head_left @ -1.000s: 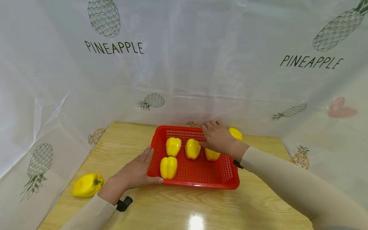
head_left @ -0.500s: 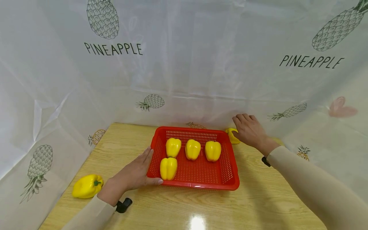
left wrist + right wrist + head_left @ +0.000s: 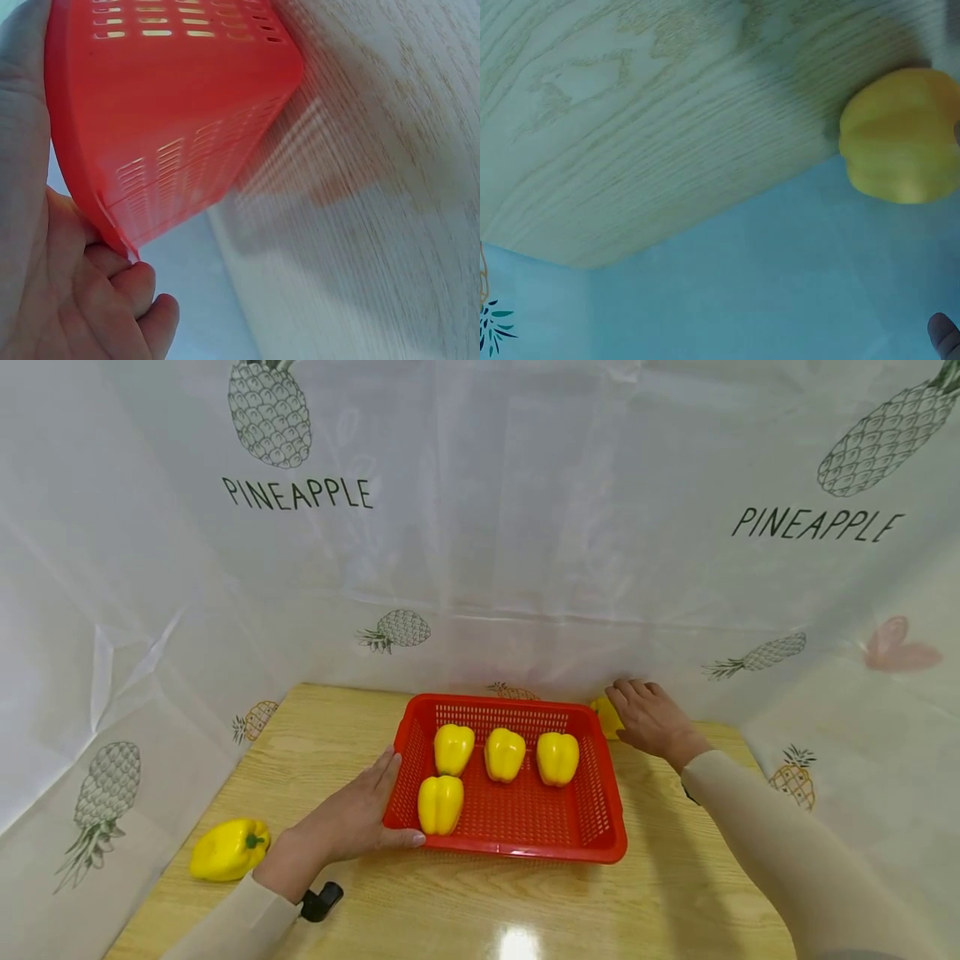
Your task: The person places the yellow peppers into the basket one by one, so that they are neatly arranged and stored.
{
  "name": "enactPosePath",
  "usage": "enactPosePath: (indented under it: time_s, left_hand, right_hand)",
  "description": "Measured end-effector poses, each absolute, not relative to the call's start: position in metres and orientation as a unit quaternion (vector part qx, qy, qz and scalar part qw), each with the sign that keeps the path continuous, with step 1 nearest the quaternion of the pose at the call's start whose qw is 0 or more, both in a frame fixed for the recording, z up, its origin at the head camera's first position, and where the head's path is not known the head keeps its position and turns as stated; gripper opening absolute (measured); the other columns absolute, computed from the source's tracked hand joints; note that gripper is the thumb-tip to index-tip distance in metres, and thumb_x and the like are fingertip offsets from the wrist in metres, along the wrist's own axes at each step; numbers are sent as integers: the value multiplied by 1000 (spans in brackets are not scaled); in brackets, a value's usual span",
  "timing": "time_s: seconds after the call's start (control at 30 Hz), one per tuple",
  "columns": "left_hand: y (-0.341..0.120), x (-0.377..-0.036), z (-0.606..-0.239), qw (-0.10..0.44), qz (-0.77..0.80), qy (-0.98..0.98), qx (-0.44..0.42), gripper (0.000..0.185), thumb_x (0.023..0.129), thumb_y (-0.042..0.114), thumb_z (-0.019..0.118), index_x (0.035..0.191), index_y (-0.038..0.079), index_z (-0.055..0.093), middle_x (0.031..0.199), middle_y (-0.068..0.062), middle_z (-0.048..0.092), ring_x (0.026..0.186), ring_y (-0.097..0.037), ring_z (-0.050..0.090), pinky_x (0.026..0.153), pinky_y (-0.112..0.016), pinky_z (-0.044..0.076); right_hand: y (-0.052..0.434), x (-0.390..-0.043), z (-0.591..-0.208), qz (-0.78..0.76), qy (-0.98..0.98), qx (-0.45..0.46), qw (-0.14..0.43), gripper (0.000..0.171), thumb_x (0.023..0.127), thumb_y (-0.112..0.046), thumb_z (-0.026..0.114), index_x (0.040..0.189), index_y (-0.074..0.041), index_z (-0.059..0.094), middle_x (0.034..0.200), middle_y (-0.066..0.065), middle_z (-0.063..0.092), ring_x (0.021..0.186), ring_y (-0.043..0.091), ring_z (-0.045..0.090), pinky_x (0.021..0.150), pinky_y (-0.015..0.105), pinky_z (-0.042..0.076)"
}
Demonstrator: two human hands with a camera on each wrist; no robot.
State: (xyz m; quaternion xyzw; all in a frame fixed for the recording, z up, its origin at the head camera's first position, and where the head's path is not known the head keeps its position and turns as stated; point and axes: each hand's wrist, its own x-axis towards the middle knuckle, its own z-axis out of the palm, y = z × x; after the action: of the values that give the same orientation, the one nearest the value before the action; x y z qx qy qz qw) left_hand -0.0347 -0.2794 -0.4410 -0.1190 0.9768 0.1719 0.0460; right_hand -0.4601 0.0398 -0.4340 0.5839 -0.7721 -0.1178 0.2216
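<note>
My left hand (image 3: 348, 814) holds the near left corner of a red plastic basket (image 3: 525, 852), thumb on the front rim and fingers along the left side. In the left wrist view, fingers curl by the basket's rim (image 3: 71, 127). Several yellow bell peppers lie inside, one (image 3: 440, 805) near the front left and another (image 3: 557, 759) at the right. My right hand (image 3: 651, 718) reaches over a yellow bell pepper (image 3: 606, 718) just beyond the basket's right wall. In the right wrist view, one fingertip (image 3: 943, 331) stands apart from this pepper (image 3: 900, 139); another is at its edge.
A further yellow bell pepper (image 3: 225, 852) with a green stem lies on the wooden table (image 3: 450, 910) left of my left wrist. A white sheet (image 3: 510, 568) printed with pineapples hangs along the table's back and sides.
My right hand has left the bell pepper in the basket's right part and moved right to the one outside, lowering over it. My left hand stays at the basket's corner.
</note>
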Motion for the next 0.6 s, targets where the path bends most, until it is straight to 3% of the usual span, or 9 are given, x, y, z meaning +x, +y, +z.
enactPosePath:
  time_s: [0.37,0.6]
  left_hand:
    - [-281,-34,-442,44,180,976,-117,135,79,88,64,167,-2,17,177,-20,10,159,-45,27,122,-58,38]
    - [-281,-34,-441,43,179,976,-117,134,79,87,64,167,-2,17,177,-21,10,159,-45,27,123,-57,38]
  right_hand:
    - [29,-465,-459,-141,-792,559,201,85,83,-39,91,141,3,44,142,23,50,129,43,51,101,54,53]
    - [24,-466,-470,-135,-801,552,189,71,90,-37,84,136,1,46,137,23,51,124,42,53,97,54,55]
